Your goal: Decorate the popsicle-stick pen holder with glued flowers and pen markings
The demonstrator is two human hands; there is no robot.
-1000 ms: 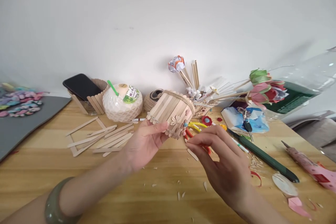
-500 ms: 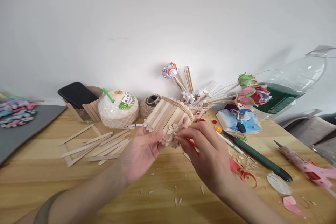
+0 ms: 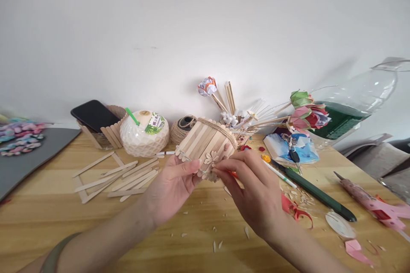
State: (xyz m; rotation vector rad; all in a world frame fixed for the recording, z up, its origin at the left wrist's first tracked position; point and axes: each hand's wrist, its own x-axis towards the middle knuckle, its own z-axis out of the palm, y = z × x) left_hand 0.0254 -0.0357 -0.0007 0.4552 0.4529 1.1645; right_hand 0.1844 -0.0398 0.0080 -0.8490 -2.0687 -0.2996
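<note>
The stick cup (image 3: 201,138) in the left hand (image 3: 174,179) is striped pale tan; right of the right hand (image 3: 254,192), the glue gun (image 3: 373,200) is pink.

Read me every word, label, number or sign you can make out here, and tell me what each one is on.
"椰小…" on the printed label of the white coconut; the third large character is unclear, the smaller line beneath unreadable.
Round sticker on the coconut's top: too small to read.
Green label on the clear bottle: small print, too blurred to read.
</note>
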